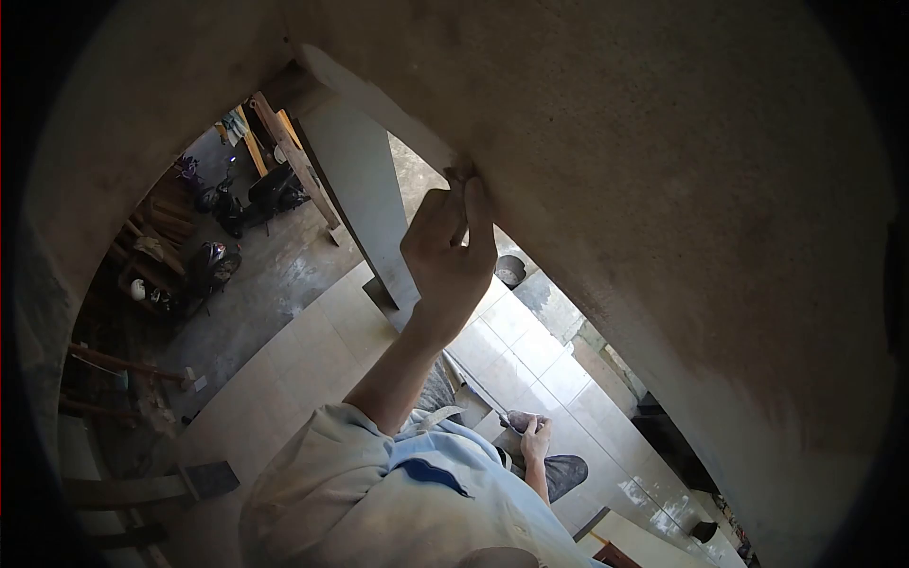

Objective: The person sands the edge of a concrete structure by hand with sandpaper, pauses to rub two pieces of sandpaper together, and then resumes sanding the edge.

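My left hand (452, 251) is raised to the lower edge of a rough plastered surface (644, 189). Its fingers are pinched together at that edge, and a small dark bit shows at the tips, too dim to name. Lower down, near my knee, my right hand (536, 437) is closed round the grey-brown, handle-like end (519, 420) of a tool. A long thin rod (476, 386) runs from that end up toward my left forearm; the kind of tool does not show clearly.
A pale post (355, 175) stands beyond my left hand. Below lie a tiled floor (317, 350) and a black bucket (510, 271). Motorbikes (275, 194) and timber are at the far left. A wooden piece with a dark end (210, 480) juts in at lower left.
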### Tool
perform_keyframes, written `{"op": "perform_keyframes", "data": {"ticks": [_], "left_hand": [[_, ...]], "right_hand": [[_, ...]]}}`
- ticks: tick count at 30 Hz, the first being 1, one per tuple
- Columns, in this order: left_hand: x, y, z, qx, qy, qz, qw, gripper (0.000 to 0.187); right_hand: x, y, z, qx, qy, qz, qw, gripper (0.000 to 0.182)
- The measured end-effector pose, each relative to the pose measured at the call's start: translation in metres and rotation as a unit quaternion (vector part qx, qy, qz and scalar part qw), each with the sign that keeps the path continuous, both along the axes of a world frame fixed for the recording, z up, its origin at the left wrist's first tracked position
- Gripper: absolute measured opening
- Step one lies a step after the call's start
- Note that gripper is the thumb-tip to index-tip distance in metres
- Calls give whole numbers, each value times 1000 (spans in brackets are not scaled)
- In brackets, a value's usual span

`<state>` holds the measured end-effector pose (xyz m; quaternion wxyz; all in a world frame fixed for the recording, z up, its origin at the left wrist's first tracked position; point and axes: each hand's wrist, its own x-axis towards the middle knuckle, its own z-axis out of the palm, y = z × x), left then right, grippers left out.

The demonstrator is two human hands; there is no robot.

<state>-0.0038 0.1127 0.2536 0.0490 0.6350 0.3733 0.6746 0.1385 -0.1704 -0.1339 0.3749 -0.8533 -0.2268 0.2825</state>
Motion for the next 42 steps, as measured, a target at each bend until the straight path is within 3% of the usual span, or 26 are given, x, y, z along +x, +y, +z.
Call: {"op": "perform_keyframes", "data": {"ticks": [1,4,7,10,13,17,21,23,27,28,29,31,33,34,35,37,39,41,42], "left_hand": [[4,-10,-2,3,-36,-50,998,18],[-10,21,-2,73,34,39,996,10],[-17,49,10,34,-45,56,997,30],[-8,32,9,21,-46,48,998,34],[3,-3,2,2,-26,-26,999,28],[-16,49,3,56,-12,86,995,20],[-7,44,11,33,-82,60,994,24],[1,9,9,16,-24,20,999,14],[-8,19,-4,37,21,3,999,27],[-9,35,6,74,-7,37,997,14],[-18,47,12,36,-3,77,996,33],[-17,59,21,19,-73,67,995,43],[-7,45,17,19,-86,63,994,43],[-3,21,17,9,-40,53,998,35],[3,-1,16,5,-3,32,999,23],[10,-8,-5,92,2,-30,995,16],[-2,13,-13,109,61,15,992,15],[-10,32,12,77,4,36,996,28],[-12,40,18,42,-15,49,998,16]], "right_hand": [[2,0,2,-16,0,5,1000,30],[-1,3,4,-12,-7,-3,1000,27],[0,-1,10,-1,4,-11,1000,28],[-3,-2,8,2,20,-12,1000,31],[3,2,-2,-17,2,-5,1000,31],[3,-1,5,-22,13,-4,1000,30],[-5,1,13,12,20,-16,1000,27],[-2,1,6,0,3,-11,1000,25],[1,-2,0,-3,-2,-7,1000,27],[2,-2,-2,0,-3,-11,1000,27],[3,-4,-5,1,-4,-15,1000,27],[1,-11,-10,2,-2,-22,1000,27],[2,-7,-18,7,-3,-25,1000,27],[-6,1,22,7,0,-34,999,25],[-5,5,19,6,-4,-28,1000,24],[-2,-1,10,-3,-13,-14,1000,24],[-1,-4,5,-1,-22,-13,1000,25],[2,-7,-8,6,-18,-14,1000,26],[2,-8,-12,8,-4,-27,1000,25]]}}
